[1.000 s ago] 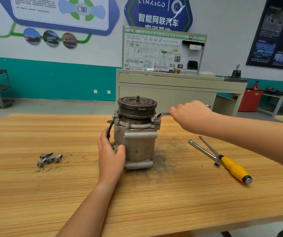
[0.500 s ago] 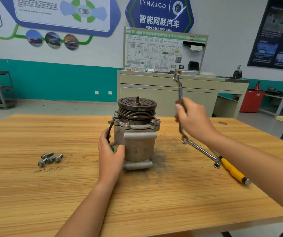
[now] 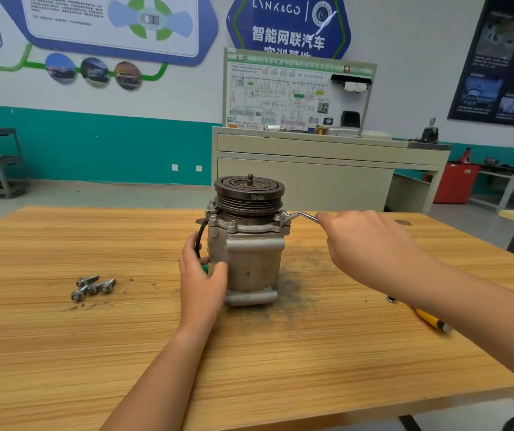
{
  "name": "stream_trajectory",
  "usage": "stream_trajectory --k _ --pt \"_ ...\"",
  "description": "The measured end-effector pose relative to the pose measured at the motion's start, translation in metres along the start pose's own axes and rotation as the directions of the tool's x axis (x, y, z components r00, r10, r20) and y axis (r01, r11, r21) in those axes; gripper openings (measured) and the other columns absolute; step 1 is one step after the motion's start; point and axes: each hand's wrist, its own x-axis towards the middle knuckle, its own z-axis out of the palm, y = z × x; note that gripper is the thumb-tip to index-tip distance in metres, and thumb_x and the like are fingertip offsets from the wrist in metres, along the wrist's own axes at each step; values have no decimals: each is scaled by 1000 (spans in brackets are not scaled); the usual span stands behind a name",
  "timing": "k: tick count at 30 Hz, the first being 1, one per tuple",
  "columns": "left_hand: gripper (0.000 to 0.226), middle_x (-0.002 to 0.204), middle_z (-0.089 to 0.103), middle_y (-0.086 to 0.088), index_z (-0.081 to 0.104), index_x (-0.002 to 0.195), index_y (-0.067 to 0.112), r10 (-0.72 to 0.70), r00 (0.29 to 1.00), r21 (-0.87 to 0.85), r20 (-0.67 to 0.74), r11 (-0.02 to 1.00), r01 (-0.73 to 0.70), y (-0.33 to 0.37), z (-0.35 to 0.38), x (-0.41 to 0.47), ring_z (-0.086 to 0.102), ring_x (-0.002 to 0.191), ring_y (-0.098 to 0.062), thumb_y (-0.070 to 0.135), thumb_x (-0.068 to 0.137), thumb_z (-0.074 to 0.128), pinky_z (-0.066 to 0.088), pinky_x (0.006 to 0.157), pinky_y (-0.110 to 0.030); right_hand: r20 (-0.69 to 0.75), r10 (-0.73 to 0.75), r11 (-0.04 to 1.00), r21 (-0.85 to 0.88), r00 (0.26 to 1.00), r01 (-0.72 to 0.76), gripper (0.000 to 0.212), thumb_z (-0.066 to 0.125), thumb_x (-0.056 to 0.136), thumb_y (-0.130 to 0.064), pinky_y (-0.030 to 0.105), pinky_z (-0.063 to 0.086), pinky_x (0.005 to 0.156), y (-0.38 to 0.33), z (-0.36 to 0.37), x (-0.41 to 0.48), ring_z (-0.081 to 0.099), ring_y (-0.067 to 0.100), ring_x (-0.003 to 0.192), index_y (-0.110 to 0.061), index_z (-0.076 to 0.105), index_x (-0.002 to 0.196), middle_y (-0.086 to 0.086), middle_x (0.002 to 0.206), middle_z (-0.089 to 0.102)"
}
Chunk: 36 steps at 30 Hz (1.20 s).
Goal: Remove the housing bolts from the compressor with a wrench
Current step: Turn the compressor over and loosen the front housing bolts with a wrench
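Right grip (image 3: 370,244) on wrench (image 3: 300,215), LYNK&CO sign (image 3: 275,9)

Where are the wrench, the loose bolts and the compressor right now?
wrench (image 3: 301,215), head view, on the bare bent shaft.
loose bolts (image 3: 94,287), head view, on the middle bolt of the pile.
compressor (image 3: 254,262), head view, on the front of the grey housing.

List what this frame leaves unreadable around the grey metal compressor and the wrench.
Head view: bent steel wrench handle, buried in the right hand.
Head view: far-side housing bolts, behind the grey metal compressor itself.
Head view: yellow-handled screwdriver shaft, covered by the right forearm.
Head view: loose steel bolts count, overlapping and small.
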Motion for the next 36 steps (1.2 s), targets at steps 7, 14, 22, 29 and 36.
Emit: stream_trajectory --k 7,14,22,29,36 --pt "64 142 34 0 27 142 28 9 1000 -4 -4 1000 -9 -1 1 1 47 109 -9 5 88 52 40 81 -23 146 -177 954 -220 973 206 28 44 88 3 29 31 52 -12 -18 10 33 19 51 -4 48 115 2 63 30" --pt "64 143 34 0 26 143 29 11 1000 6 -5 1000 -11 -1 0 0 47 112 -11 5 89 52 43 82 -26 241 -288 877 -321 927 356 23 48 89 -1 23 26 42 10 -29 28 26 12 47 -6 51 111 -1 59 28" --pt "64 142 35 0 26 143 28 17 1000 18 -4 1000 -17 -3 -1 0 47 111 -10 4 89 50 42 83 -27 216 -310 872 -325 926 367 16 45 93 -5 22 22 36 2 -28 31 27 12 44 -9 57 103 0 56 30" --pt "63 141 35 -1 27 142 28 18 1000 15 -12 1000 -17 -3 0 0 48 111 -11 4 89 50 42 84 -28 268 -306 890 -261 913 375 29 35 93 2 29 28 49 -14 -32 20 44 21 65 -1 52 117 8 69 36" --pt "64 141 35 0 27 142 28 13 1000 11 -9 1000 -13 -3 0 1 47 110 -10 4 88 51 42 85 -29 308 -338 807 -391 889 442 21 45 92 0 27 32 44 -6 -45 27 27 15 47 -3 53 112 3 60 28"
